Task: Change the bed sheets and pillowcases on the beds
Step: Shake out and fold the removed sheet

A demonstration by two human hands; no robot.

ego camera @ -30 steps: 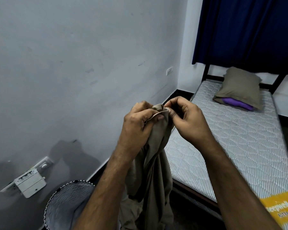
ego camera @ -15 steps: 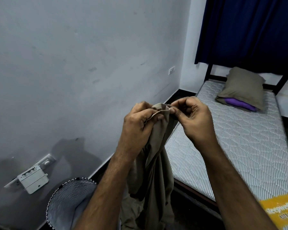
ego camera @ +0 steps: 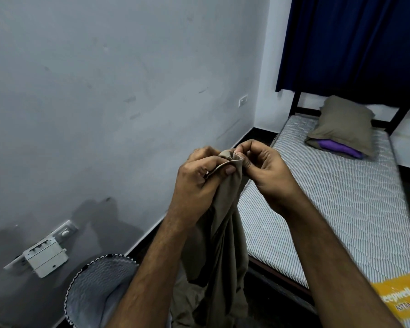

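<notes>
Both hands are up in front of the wall, close together and working the same bit of cloth. Left hand (ego camera: pixel 199 178) has its fingers curled around a bunched edge of the khaki sheet (ego camera: pixel 220 245), and the right hand (ego camera: pixel 268 176) pinches that hem right next to it, so the knuckles nearly touch. That fabric looks soft and thin, hanging in long loose folds between the forearms and running off the bottom of the shot.

Over on the right is the mattress (ego camera: pixel 329 209), bare, quilted with a wavy striped pattern and a yellow label at the near corner. It sits on a dark bed frame (ego camera: pixel 279 273). At the far end is a pillow (ego camera: pixel 343 124) in a khaki case with purple poking out of the open end.

Room-wise: scuffed pale wall (ego camera: pixel 104 91), navy curtain (ego camera: pixel 355 43), a white switch box (ego camera: pixel 45 256) hanging off the wall, and a round mesh basket (ego camera: pixel 97 287) half hidden behind the left arm. Can't read the whole label since it's cut off.
</notes>
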